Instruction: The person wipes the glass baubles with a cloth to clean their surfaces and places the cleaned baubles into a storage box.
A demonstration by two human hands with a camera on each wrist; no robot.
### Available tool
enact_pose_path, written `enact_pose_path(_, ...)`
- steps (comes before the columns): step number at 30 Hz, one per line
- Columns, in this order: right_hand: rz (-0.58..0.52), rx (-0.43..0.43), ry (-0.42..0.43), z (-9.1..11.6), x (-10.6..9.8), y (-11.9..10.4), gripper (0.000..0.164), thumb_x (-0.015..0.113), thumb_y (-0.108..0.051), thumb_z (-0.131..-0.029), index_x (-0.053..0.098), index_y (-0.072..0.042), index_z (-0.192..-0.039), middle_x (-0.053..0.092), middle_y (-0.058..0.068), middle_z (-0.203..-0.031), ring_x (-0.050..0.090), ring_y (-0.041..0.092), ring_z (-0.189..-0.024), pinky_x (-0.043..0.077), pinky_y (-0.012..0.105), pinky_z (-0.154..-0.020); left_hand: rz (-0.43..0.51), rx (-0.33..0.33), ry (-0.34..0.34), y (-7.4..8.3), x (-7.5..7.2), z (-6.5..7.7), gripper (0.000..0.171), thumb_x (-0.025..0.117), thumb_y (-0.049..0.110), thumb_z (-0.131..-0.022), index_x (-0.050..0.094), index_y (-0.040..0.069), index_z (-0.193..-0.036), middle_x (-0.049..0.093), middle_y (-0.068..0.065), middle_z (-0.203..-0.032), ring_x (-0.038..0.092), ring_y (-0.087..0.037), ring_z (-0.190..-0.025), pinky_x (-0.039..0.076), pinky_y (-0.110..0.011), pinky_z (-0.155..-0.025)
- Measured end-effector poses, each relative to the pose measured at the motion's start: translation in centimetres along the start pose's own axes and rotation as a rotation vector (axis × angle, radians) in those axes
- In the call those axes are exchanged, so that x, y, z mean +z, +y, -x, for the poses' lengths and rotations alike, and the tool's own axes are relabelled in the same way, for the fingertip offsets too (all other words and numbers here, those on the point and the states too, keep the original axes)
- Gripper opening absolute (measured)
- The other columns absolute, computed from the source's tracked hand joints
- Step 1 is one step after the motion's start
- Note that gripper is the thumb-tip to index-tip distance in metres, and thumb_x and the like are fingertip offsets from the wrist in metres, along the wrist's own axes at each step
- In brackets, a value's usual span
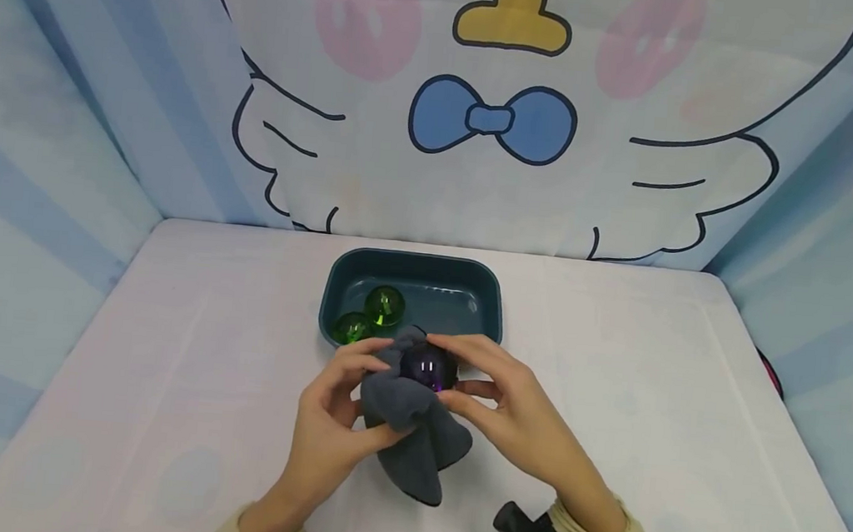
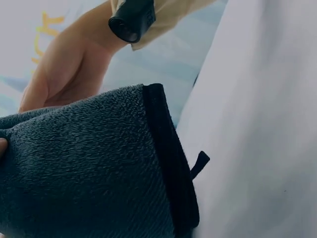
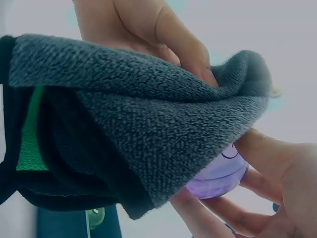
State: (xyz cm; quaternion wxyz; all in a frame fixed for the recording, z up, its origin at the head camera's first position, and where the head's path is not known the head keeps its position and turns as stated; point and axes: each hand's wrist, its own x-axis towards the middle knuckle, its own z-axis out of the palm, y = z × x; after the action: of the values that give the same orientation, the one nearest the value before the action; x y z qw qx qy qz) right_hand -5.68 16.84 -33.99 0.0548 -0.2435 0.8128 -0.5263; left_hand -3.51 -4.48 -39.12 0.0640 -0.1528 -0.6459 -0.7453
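A purple see-through ball (image 1: 429, 368) is pinched between the thumb and fingers of my right hand (image 1: 510, 398), just in front of the tray. My left hand (image 1: 335, 417) grips a dark grey cloth (image 1: 413, 432) that lies against the ball's left side and hangs down below it. In the right wrist view the cloth (image 3: 148, 119) covers much of the ball (image 3: 218, 178), whose lower part shows. Fuzzy pile and a black bound edge show on the cloth (image 2: 94, 158) in the left wrist view.
Behind the hands stands a dark teal tray (image 1: 442, 263) with two green see-through balls (image 1: 384, 305) at its left end. The white table (image 1: 648, 417) spreads out around it. A printed curtain (image 1: 492, 196) closes off the back and sides.
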Motion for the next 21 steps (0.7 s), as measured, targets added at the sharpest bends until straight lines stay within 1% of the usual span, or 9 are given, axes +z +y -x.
enact_pose_path(5, 0.031, -0.008, 0.02, -1.0, -0.4, 0.3, 0.054, 0.074, -0.011, -0.088, 0.056, -0.011, -0.139, 0.057, 0.005, -0.135, 0.059, 0.022, -0.122, 0.058, 0.028, -0.089, 0.0, -0.036, 0.032, -0.2, -0.4, 0.0, 0.05, 0.078, -0.018, -0.069, 0.052, -0.004, -0.109, 0.05, -0.015, -0.135, 0.058, -0.028, -0.12, 0.058, -0.031, -0.091)
enact_pose_path(10, 0.065, -0.006, 0.045, -2.3, -0.8, 1.1, 0.053, 0.074, -0.013, -0.089, 0.057, -0.014, -0.139, 0.057, 0.004, -0.135, 0.058, 0.02, -0.122, 0.057, 0.027, -0.09, -0.006, -0.029, 0.039, -0.7, -1.0, -0.1, 0.054, 0.078, -0.021, -0.067, 0.048, -0.006, -0.109, 0.048, -0.015, -0.136, 0.054, -0.028, -0.123, 0.054, -0.028, -0.098)
enact_pose_path(15, 0.083, -0.012, 0.075, -3.5, -0.9, 2.5, 0.053, 0.075, -0.012, -0.088, 0.057, -0.01, -0.138, 0.057, 0.007, -0.134, 0.058, 0.023, -0.122, 0.057, 0.028, -0.091, 0.013, -0.032, 0.045, -1.7, -1.6, -0.4, 0.056, 0.076, -0.023, -0.066, 0.045, -0.007, -0.109, 0.046, -0.013, -0.137, 0.051, -0.027, -0.127, 0.051, -0.027, -0.102)
enact_pose_path(21, 0.121, 0.007, 0.123, -4.9, -0.2, 4.6, 0.053, 0.076, -0.012, -0.087, 0.058, -0.007, -0.137, 0.058, 0.013, -0.132, 0.06, 0.028, -0.12, 0.059, 0.032, -0.089, 0.044, -0.048, 0.044, -2.9, -1.8, -0.6, 0.056, 0.075, -0.024, -0.067, 0.041, -0.008, -0.109, 0.044, -0.011, -0.138, 0.049, -0.024, -0.129, 0.049, -0.025, -0.104)
